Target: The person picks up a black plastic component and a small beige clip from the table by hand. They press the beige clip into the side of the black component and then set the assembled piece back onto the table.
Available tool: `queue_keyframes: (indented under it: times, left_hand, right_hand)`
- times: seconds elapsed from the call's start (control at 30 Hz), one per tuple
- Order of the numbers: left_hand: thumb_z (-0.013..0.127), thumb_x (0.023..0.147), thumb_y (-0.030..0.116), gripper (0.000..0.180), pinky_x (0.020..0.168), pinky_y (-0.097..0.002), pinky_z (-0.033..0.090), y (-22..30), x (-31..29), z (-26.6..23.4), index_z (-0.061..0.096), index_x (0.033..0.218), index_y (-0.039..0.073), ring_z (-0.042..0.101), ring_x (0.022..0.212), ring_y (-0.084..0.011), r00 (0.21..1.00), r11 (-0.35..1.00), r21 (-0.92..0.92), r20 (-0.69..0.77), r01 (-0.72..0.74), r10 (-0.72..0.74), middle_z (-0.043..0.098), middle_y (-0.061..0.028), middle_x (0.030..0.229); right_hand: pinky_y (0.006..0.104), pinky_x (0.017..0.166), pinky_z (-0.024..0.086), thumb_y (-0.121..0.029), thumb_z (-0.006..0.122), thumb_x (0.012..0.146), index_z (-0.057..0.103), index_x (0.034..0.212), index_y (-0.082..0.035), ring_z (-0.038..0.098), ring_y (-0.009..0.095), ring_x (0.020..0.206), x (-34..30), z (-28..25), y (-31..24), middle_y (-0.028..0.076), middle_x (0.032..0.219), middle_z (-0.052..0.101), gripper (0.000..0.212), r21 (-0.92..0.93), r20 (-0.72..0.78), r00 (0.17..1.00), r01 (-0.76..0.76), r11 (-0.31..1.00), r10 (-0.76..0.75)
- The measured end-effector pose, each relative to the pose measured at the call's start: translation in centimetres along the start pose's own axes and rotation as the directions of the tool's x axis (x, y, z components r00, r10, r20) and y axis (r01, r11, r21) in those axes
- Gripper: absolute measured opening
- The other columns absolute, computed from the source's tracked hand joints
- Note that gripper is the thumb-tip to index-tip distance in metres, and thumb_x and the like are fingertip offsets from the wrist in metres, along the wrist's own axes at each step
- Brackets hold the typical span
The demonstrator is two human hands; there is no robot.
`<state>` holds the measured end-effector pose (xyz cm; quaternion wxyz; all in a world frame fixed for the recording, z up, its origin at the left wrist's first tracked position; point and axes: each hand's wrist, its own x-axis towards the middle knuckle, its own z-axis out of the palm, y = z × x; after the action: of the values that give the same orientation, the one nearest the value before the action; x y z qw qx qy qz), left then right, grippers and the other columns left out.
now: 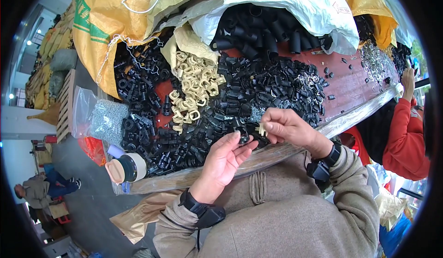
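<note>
Over the near edge of the work table, my left hand (223, 160) pinches a small black plastic part (243, 139) between thumb and fingers. Close to its right, my right hand (290, 129) has its fingertips closed on a small cream plastic clip (262, 129), mostly covered by the fingers. The two parts are apart. Beyond my hands lies a heap of small black plastic parts (240, 89). A pile of cream plastic clips (196, 83) spills from a sack to the left of it.
A white sack (295, 4) of black tubes lies at the back. Left are a yellow sack (99, 27), a bag of small metal pieces (108, 119) and a cup (127, 168). Metal hooks (374, 62) lie far right, near a co-worker's red sleeve (400, 131). A wooden rail (166, 182) edges the table.
</note>
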<state>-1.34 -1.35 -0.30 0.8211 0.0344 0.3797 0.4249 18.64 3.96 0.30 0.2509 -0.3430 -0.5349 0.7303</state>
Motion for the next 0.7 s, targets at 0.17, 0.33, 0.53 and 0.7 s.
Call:
queue_keyframes:
  times: [0.17, 0.33, 0.53, 0.7]
  left_hand:
    - [0.054, 0.084, 0.016, 0.02, 0.07, -0.0224, 0.051, -0.5, -0.5, -0.1, 0.054, 0.095, 0.0, 0.06, 0.087, -0.0218, 0.996, 0.995, 0.086, 0.08, -0.043, 0.036, 0.059, -0.0125, 0.093]
    - [0.056, 0.082, 0.018, 0.026, 0.069, -0.0211, 0.051, -0.6, -0.6, -0.4, 0.054, 0.1, -0.001, 0.06, 0.085, -0.0207, 0.987, 0.996, 0.077, 0.16, -0.041, 0.028, 0.06, -0.0115, 0.093]
    - [0.057, 0.082, 0.018, 0.028, 0.068, -0.0212, 0.051, -0.8, -0.7, -0.8, 0.054, 0.101, -0.001, 0.06, 0.084, -0.0208, 0.982, 0.997, 0.065, 0.186, -0.036, 0.023, 0.06, -0.0109, 0.091]
    - [0.058, 0.081, 0.019, 0.029, 0.067, -0.0221, 0.051, -0.9, -0.6, -1.0, 0.054, 0.101, -0.001, 0.061, 0.082, -0.0208, 0.982, 0.997, 0.079, 0.188, -0.019, 0.004, 0.06, -0.011, 0.09]
  right_hand:
    - [0.0169, 0.046, 0.03, -0.021, 0.048, 0.088, 0.051, 0.082, -0.004, 0.037, 0.002, 0.051, 0.2, 1.4, -0.7, -0.004, 0.061, 0.046, 0.019, 0.02, -0.034, 0.998, 0.047, 0.999, -0.047]
    - [0.0196, 0.051, 0.037, -0.025, 0.047, 0.089, 0.052, 0.082, -0.002, 0.043, 0.004, 0.056, 0.4, 1.9, -0.9, -0.004, 0.06, 0.045, 0.024, -0.13, 0.023, 0.984, 0.179, 0.975, -0.177]
    - [0.0192, 0.049, 0.033, -0.023, 0.048, 0.088, 0.051, 0.079, -0.001, 0.039, 0.004, 0.055, 0.3, 2.2, -1.0, -0.002, 0.061, 0.045, 0.024, -0.224, 0.081, 0.977, 0.211, 0.951, -0.198]
    - [0.0193, 0.05, 0.034, -0.023, 0.052, 0.086, 0.05, 0.079, -0.001, 0.04, 0.003, 0.057, 0.6, 2.1, -0.6, -0.003, 0.062, 0.046, 0.023, -0.26, 0.094, 0.969, 0.245, 0.934, -0.227]
